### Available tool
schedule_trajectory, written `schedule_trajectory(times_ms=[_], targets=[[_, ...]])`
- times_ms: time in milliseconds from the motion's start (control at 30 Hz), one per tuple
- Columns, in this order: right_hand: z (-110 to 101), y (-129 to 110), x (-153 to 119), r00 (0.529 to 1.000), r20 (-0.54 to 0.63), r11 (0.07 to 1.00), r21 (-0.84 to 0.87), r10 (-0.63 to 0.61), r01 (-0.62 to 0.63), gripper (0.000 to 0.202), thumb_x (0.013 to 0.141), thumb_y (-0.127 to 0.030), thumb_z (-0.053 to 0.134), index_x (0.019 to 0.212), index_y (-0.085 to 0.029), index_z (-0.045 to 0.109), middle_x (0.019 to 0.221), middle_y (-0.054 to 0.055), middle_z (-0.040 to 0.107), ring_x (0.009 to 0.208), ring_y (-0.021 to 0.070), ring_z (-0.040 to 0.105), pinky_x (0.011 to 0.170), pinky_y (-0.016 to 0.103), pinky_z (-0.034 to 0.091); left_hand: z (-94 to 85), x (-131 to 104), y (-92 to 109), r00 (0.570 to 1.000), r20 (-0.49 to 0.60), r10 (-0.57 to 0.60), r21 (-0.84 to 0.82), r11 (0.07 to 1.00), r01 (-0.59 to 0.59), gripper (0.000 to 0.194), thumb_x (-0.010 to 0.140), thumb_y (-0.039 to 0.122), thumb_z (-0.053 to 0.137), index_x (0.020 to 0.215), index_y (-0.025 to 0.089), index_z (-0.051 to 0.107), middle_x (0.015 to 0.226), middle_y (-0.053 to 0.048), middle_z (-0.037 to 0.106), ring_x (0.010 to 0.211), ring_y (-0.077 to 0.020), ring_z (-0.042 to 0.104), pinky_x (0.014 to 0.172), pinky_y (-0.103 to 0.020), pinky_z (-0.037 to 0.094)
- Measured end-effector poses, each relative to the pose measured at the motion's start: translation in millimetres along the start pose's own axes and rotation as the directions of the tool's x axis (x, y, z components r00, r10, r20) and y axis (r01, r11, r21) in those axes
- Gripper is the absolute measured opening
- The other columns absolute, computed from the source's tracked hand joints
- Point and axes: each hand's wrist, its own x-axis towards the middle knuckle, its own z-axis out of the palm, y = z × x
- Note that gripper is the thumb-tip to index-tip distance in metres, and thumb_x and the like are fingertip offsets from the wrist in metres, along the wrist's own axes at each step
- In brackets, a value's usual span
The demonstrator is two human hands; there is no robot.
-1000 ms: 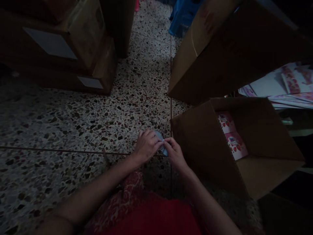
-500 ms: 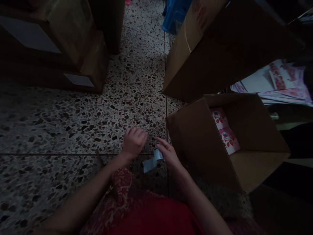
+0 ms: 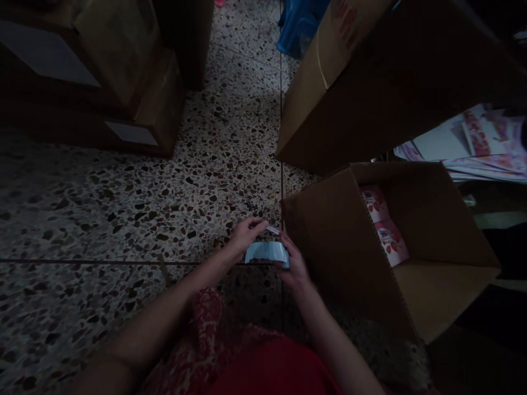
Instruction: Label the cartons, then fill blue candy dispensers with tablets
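My right hand (image 3: 295, 262) is closed on a light-blue glossy strip (image 3: 265, 251), which curves out leftward below my left hand. My left hand (image 3: 246, 235) pinches the left end of a small white label (image 3: 273, 229) with dark print. The label's right end meets the fingertips of my right hand. Both hands are over the speckled floor, just left of an open cardboard box (image 3: 329, 230). Inside that box lie pink-and-white packs (image 3: 391, 242) with strawberry pictures.
Stacked cardboard boxes (image 3: 119, 60) stand at the upper left. Another large carton (image 3: 341, 104) leans behind the open box. Printed sheets (image 3: 486, 142) lie at the right. A blue plastic stool (image 3: 298, 24) is at the top, and patterned red cloth (image 3: 208, 312) covers my lap.
My left hand has moved right and down, close to my right hand, and now pinches the white label. The blue strip is raised and stretched out more level. The view has shifted slightly.
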Motion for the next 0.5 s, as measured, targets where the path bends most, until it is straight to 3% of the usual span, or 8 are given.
schedule_trajectory(times_ms=[100, 233, 300, 367, 433, 500], targets=[[-4, 6, 10, 0.996, -0.023, 0.995, -0.059, -0.08, 0.079, 0.036, 0.06, -0.035, 0.069, 0.093, -0.023, 0.068, 0.081, -0.001, 0.069, 0.055, 0.0111, 0.053, 0.045, 0.021, 0.036, 17.3, 19, -4, 0.981, 0.176, -0.077, -0.17, 0.98, 0.107, 0.024, 0.073, 0.035, 0.06, 0.079, 0.012, 0.064, 0.075, -0.004, 0.065, 0.069, -0.0139, 0.058, 0.065, -0.025, 0.045], [-21, 6, 25, 0.946, -0.17, 0.918, -0.338, -0.276, 0.207, 0.054, 0.065, -0.041, 0.062, 0.112, -0.016, 0.062, 0.089, 0.005, 0.068, 0.067, 0.0161, 0.058, 0.058, 0.026, 0.044, 32.3, 53, -2, 0.989, 0.146, -0.002, -0.113, 0.993, 0.019, 0.012, 0.067, 0.026, 0.06, 0.062, 0.014, 0.06, 0.06, 0.002, 0.056, 0.063, -0.0113, 0.05, 0.064, -0.024, 0.039], [-33, 1, 31, 0.882, -0.19, 0.762, -0.6, -0.432, 0.243, 0.058, 0.071, -0.044, 0.056, 0.12, -0.013, 0.058, 0.085, 0.007, 0.068, 0.067, 0.0172, 0.057, 0.061, 0.027, 0.044, 37.8, 74, 2, 0.981, 0.174, 0.082, -0.114, 0.992, -0.062, 0.013, 0.068, 0.026, 0.06, 0.064, 0.014, 0.06, 0.064, 0.002, 0.056, 0.068, -0.0115, 0.05, 0.067, -0.023, 0.038], [-43, -5, 35, 0.834, -0.092, 0.531, -0.808, -0.545, 0.257, 0.055, 0.077, -0.042, 0.049, 0.121, -0.011, 0.057, 0.084, 0.008, 0.068, 0.07, 0.0184, 0.058, 0.066, 0.029, 0.044, 44.5, 94, 5, 0.941, 0.288, 0.176, -0.124, 0.982, -0.146, 0.013, 0.069, 0.027, 0.06, 0.067, 0.014, 0.061, 0.067, 0.002, 0.057, 0.071, -0.0116, 0.05, 0.07, -0.023, 0.038], [-46, -11, 38, 0.819, 0.021, 0.317, -0.916, -0.574, 0.246, 0.049, 0.081, -0.037, 0.044, 0.121, -0.011, 0.057, 0.089, 0.009, 0.068, 0.076, 0.0191, 0.06, 0.072, 0.03, 0.045, 53.1, 110, 7, 0.881, 0.417, 0.223, -0.144, 0.973, -0.179, 0.013, 0.067, 0.026, 0.061, 0.068, 0.013, 0.061, 0.067, 0.002, 0.058, 0.07, -0.0112, 0.05, 0.069, -0.023, 0.038], [-42, -15, 38, 0.829, 0.076, 0.139, -0.973, -0.555, 0.183, 0.046, 0.085, -0.031, 0.041, 0.125, -0.011, 0.052, 0.095, 0.01, 0.068, 0.081, 0.0197, 0.062, 0.075, 0.03, 0.045, 61.9, 120, 6, 0.848, 0.481, 0.223, -0.161, 0.973, -0.165, 0.012, 0.066, 0.024, 0.062, 0.069, 0.012, 0.061, 0.067, 0.002, 0.058, 0.068, -0.0106, 0.05, 0.068, -0.023, 0.039]])
